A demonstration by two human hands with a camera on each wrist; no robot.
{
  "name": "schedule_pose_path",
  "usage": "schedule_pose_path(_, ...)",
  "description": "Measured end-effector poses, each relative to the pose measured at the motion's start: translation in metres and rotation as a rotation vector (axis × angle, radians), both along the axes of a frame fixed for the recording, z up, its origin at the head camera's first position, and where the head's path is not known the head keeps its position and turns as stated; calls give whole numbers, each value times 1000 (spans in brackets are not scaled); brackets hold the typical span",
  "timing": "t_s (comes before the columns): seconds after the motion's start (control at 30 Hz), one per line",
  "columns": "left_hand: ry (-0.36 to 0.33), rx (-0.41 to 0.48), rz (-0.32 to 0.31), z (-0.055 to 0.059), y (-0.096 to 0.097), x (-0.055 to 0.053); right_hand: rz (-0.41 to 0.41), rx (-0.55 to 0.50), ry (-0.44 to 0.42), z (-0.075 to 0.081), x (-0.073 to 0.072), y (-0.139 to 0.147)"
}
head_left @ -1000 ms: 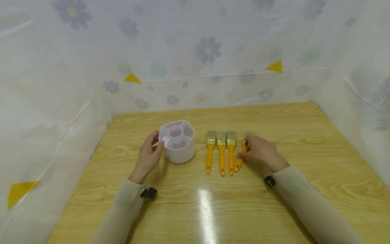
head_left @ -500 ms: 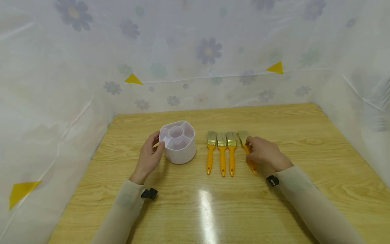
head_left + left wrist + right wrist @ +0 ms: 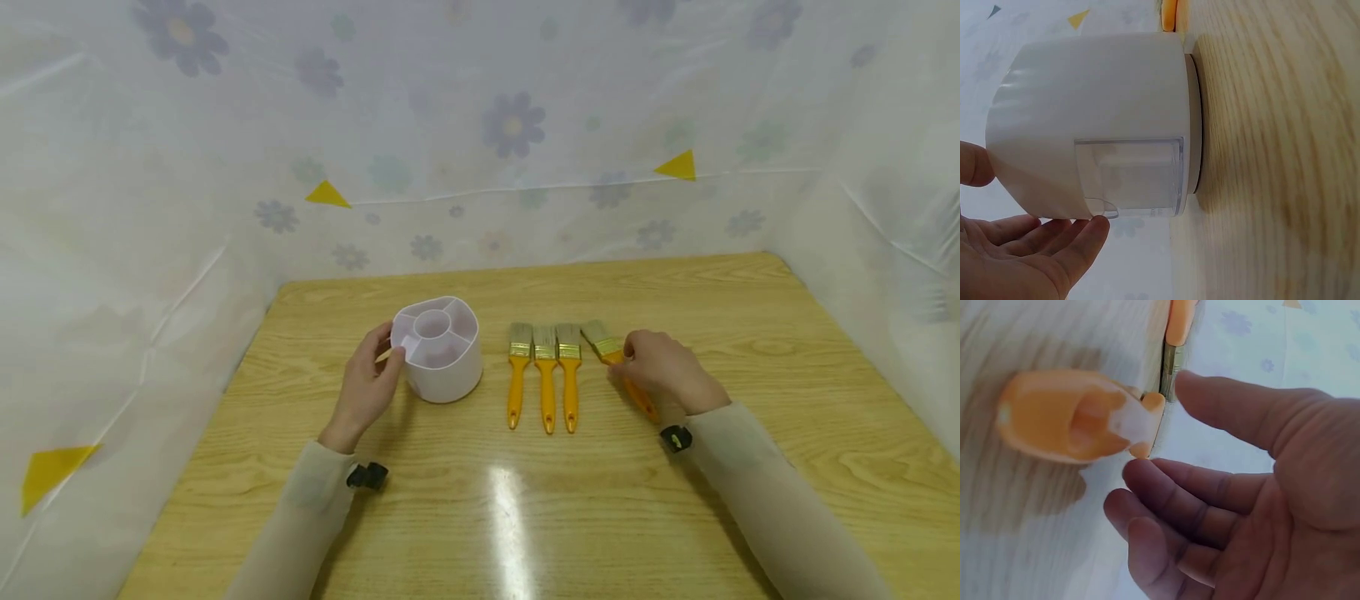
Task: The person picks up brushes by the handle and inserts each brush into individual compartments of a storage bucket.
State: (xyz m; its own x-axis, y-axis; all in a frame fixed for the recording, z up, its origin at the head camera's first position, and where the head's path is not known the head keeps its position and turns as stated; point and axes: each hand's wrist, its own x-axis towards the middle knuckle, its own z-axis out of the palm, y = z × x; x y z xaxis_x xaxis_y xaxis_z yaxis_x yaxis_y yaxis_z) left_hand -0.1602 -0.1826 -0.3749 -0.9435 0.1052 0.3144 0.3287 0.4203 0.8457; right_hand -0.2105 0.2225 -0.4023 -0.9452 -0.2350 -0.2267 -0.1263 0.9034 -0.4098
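Observation:
My left hand (image 3: 363, 390) holds a round white desk organizer (image 3: 448, 379) by its left side. Several compartments surround a central ring at its top. In the left wrist view, thumb and fingers touch its wall near a clear drawer (image 3: 1138, 178). My right hand (image 3: 667, 371) pinches an orange-handled paintbrush (image 3: 641, 398) near the top of its handle. This brush slants, bristles up and left, handle end toward me. In the right wrist view, thumb and fingertips lie on either side of the brush neck (image 3: 1147, 425); the contact is partly hidden.
Three matching paintbrushes, the left (image 3: 517, 375), the middle (image 3: 547, 379) and the right (image 3: 570, 377), lie side by side between organizer and right hand, bristles away from me. The wood-grain table (image 3: 420, 517) meets flowered sheeting (image 3: 525, 225) behind.
The right-hand paintbrush has turned, its handle end swinging right from beside the row. My right hand has shifted slightly right with it. Left hand and organizer stay put.

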Motion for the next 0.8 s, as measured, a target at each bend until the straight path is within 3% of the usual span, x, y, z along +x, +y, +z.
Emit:
schedule_pose_path(0.27,12,0,0,-2,1,0,6,48,-23,-3,-3,1)
schedule_pose_path(0.8,20,18,-17,0,3,-1,49,78,115,-10,-8,20)
